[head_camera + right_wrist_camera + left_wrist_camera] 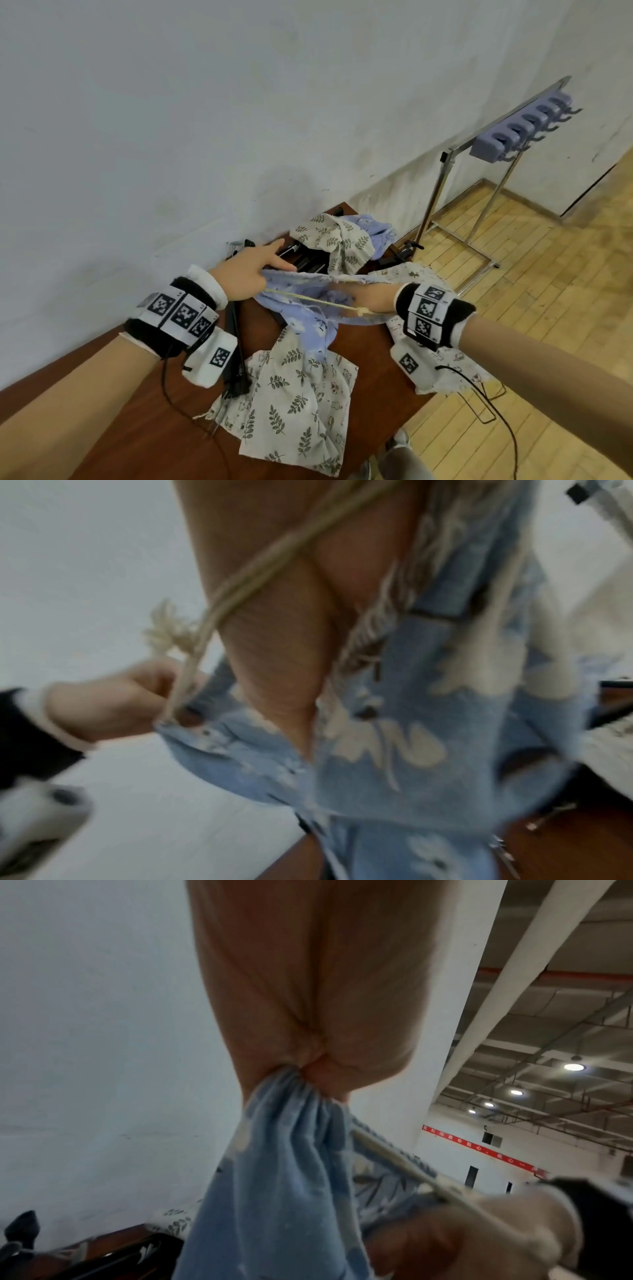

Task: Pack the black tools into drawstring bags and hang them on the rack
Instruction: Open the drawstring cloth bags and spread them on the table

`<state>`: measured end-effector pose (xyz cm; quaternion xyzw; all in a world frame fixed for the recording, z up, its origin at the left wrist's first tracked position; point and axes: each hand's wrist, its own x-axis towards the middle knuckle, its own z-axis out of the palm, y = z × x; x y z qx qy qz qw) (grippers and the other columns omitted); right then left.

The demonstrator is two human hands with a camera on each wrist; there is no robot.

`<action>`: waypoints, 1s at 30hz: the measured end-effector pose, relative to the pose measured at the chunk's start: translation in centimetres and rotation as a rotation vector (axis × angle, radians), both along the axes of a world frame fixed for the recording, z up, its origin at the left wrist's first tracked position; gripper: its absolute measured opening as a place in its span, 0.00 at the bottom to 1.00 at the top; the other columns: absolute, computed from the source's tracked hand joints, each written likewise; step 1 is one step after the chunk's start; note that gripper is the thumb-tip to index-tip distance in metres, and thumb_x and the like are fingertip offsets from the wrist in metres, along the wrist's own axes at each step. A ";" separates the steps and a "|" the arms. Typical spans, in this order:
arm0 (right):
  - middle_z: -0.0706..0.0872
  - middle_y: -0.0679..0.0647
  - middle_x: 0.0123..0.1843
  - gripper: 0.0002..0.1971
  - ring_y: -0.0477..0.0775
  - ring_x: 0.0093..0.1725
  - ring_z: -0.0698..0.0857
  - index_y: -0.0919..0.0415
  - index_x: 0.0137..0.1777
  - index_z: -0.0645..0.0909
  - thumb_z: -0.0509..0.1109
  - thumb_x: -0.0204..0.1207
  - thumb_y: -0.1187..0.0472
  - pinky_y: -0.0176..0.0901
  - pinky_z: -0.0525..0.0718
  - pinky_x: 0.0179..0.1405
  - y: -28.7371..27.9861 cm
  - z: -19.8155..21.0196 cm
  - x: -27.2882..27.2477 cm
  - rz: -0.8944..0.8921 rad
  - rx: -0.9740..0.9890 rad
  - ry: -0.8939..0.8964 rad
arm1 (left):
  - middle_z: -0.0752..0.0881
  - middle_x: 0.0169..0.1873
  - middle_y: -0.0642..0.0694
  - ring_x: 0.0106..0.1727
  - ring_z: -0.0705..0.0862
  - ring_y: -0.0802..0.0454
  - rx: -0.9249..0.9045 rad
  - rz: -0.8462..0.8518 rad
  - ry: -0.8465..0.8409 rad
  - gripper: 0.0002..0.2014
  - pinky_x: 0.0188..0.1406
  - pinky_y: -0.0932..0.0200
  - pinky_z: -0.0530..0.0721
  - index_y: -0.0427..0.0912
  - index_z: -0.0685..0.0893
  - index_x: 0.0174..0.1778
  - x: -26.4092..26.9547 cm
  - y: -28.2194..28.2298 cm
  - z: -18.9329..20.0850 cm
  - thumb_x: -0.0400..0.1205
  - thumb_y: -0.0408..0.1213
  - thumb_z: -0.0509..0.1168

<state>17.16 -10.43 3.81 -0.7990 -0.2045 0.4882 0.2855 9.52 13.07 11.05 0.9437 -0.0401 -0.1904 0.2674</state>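
Note:
A blue cloud-print drawstring bag (308, 322) hangs between my hands over the brown table (154, 428). My left hand (253, 274) pinches its gathered rim (291, 1091), other fingers stretched toward the black tools (301, 260) piled by the wall. My right hand (366, 296) is pushed into the bag's mouth, fingers straight in the right wrist view (274, 656) and partly hidden by cloth. The cream cord (308, 298) runs taut from my left hand across my right wrist. A long black tool (236, 342) lies under my left wrist.
Leaf-print bags lie at the table's front (298, 404) and back (329, 240); a white printed bag (442, 370) sits under my right wrist. The metal rack (445, 192) with purple hooks (513, 133) stands right, on the wooden floor. The wall runs along the left.

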 end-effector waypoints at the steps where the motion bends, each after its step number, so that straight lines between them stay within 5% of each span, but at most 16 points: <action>1: 0.67 0.32 0.44 0.16 0.34 0.39 0.78 0.31 0.50 0.66 0.58 0.87 0.60 0.22 0.77 0.46 0.1 0.3 -0.1 0.132 0.052 -0.003 | 0.55 0.81 0.54 0.82 0.53 0.58 0.021 0.033 0.047 0.35 0.70 0.69 0.60 0.49 0.65 0.80 -0.1 -0.2 -0.3 0.78 0.18 0.56; 2: 0.76 0.36 0.49 0.11 0.39 0.41 0.83 0.41 0.59 0.74 0.60 0.86 0.60 0.28 0.80 0.46 -0.3 1.4 -0.8 0.164 0.099 0.045 | 0.59 0.78 0.55 0.79 0.59 0.58 0.016 0.065 0.070 0.38 0.67 0.69 0.63 0.51 0.57 0.83 -0.1 -0.5 -0.7 0.79 0.17 0.55; 4: 0.86 0.57 0.62 0.27 0.56 0.52 0.87 0.43 0.81 0.59 0.62 0.85 0.59 0.46 0.81 0.50 -0.9 3.0 -1.2 0.022 0.187 0.202 | 0.71 0.65 0.50 0.60 0.78 0.57 -0.029 0.125 0.044 0.42 0.50 0.67 0.77 0.62 0.53 0.81 0.1 -1.1 -1.0 0.78 0.17 0.55; 5: 0.87 0.60 0.63 0.33 0.59 0.52 0.88 0.38 0.82 0.51 0.64 0.85 0.59 0.49 0.83 0.48 -1.2 3.8 -1.3 -0.020 0.229 0.199 | 0.75 0.62 0.47 0.53 0.82 0.51 -0.069 0.153 0.024 0.42 0.41 0.60 0.81 0.61 0.55 0.81 0.3 -1.4 -0.9 0.77 0.17 0.54; 7: 0.90 0.56 0.60 0.35 0.56 0.48 0.91 0.35 0.83 0.52 0.65 0.84 0.61 0.47 0.88 0.46 -2.0 6.3 -1.7 -0.027 0.292 0.214 | 0.78 0.68 0.43 0.54 0.82 0.40 -0.185 0.168 0.009 0.38 0.49 0.42 0.83 0.53 0.63 0.79 0.5 -2.1 -0.2 0.76 0.15 0.53; 8: 0.91 0.55 0.55 0.32 0.53 0.44 0.91 0.37 0.81 0.59 0.66 0.84 0.63 0.45 0.89 0.44 -2.1 6.6 -1.5 0.016 0.337 0.089 | 0.79 0.69 0.40 0.54 0.81 0.40 -0.239 0.150 0.013 0.37 0.53 0.39 0.81 0.52 0.65 0.77 0.6 -2.5 0.2 0.75 0.14 0.52; 11: 0.86 0.54 0.42 0.16 0.46 0.34 0.80 0.45 0.63 0.83 0.73 0.77 0.59 0.40 0.77 0.34 -1.5 7.7 -1.2 0.103 0.353 -0.694 | 0.84 0.58 0.33 0.52 0.83 0.29 -0.362 0.025 0.000 0.38 0.47 0.43 0.82 0.60 0.68 0.71 0.9 -4.4 1.6 0.74 0.14 0.52; 12: 0.81 0.54 0.43 0.11 0.47 0.35 0.75 0.51 0.55 0.84 0.76 0.73 0.56 0.39 0.71 0.34 -1.2 7.4 -1.0 0.121 0.365 -0.890 | 0.85 0.54 0.31 0.50 0.83 0.26 -0.398 -0.016 -0.009 0.39 0.46 0.42 0.82 0.63 0.69 0.70 1.1 -4.9 1.9 0.73 0.14 0.53; 14: 0.73 0.53 0.44 0.12 0.51 0.38 0.70 0.59 0.44 0.78 0.78 0.69 0.58 0.39 0.66 0.33 -0.6 6.8 -0.9 0.133 0.392 -1.000 | 0.87 0.46 0.30 0.39 0.81 0.30 -0.436 -0.044 -0.034 0.40 0.44 0.40 0.81 0.62 0.68 0.74 1.5 -5.6 2.2 0.74 0.15 0.56; 16: 0.73 0.54 0.42 0.08 0.54 0.37 0.71 0.64 0.43 0.74 0.72 0.71 0.67 0.42 0.67 0.34 -0.2 6.4 -0.5 0.081 0.387 -0.893 | 0.88 0.46 0.32 0.36 0.79 0.44 -0.425 -0.066 -0.056 0.39 0.44 0.48 0.80 0.57 0.66 0.78 2.1 -5.8 2.4 0.75 0.18 0.61; 19: 0.73 0.53 0.35 0.05 0.48 0.31 0.68 0.64 0.44 0.74 0.64 0.72 0.74 0.38 0.65 0.31 -0.6 6.7 0.4 0.104 0.259 -0.795 | 0.85 0.63 0.47 0.56 0.83 0.57 -0.332 -0.109 0.014 0.43 0.57 0.57 0.84 0.56 0.64 0.80 2.6 -5.2 2.8 0.73 0.20 0.68; 21: 0.70 0.53 0.33 0.14 0.48 0.29 0.67 0.57 0.34 0.67 0.60 0.70 0.76 0.38 0.66 0.29 -1.4 7.3 0.8 0.075 0.191 -0.766 | 0.81 0.61 0.51 0.51 0.81 0.67 -0.112 -0.148 -0.013 0.39 0.47 0.73 0.81 0.55 0.67 0.79 2.5 -4.5 2.8 0.74 0.21 0.67; 23: 0.74 0.58 0.34 0.16 0.53 0.29 0.76 0.58 0.30 0.65 0.57 0.70 0.79 0.43 0.76 0.25 -2.4 7.9 1.2 -0.078 0.181 -0.665 | 0.82 0.53 0.49 0.40 0.80 0.63 0.100 -0.168 -0.036 0.32 0.36 0.75 0.77 0.50 0.75 0.73 2.2 -3.8 2.3 0.75 0.20 0.62; 24: 0.76 0.59 0.36 0.15 0.54 0.27 0.82 0.60 0.30 0.67 0.56 0.71 0.80 0.38 0.78 0.22 -3.0 8.0 1.5 -0.184 0.191 -0.588 | 0.83 0.49 0.48 0.40 0.81 0.55 0.154 -0.161 -0.032 0.26 0.37 0.67 0.79 0.47 0.80 0.67 1.9 -3.5 1.7 0.74 0.21 0.61; 27: 0.82 0.61 0.41 0.14 0.57 0.26 0.89 0.66 0.37 0.74 0.52 0.76 0.80 0.33 0.78 0.16 -4.8 8.6 2.3 -0.467 0.236 -0.392 | 0.78 0.28 0.49 0.34 0.75 0.47 0.230 -0.125 0.057 0.13 0.31 0.58 0.70 0.47 0.78 0.32 1.3 -2.7 -0.4 0.73 0.22 0.63; 30: 0.84 0.65 0.40 0.17 0.55 0.27 0.90 0.66 0.41 0.78 0.49 0.79 0.79 0.32 0.78 0.16 -6.9 9.1 3.3 -0.586 0.240 -0.272 | 0.88 0.30 0.44 0.31 0.82 0.49 -0.006 -0.048 0.186 0.12 0.38 0.59 0.81 0.36 0.88 0.38 1.1 -2.8 -1.6 0.73 0.19 0.61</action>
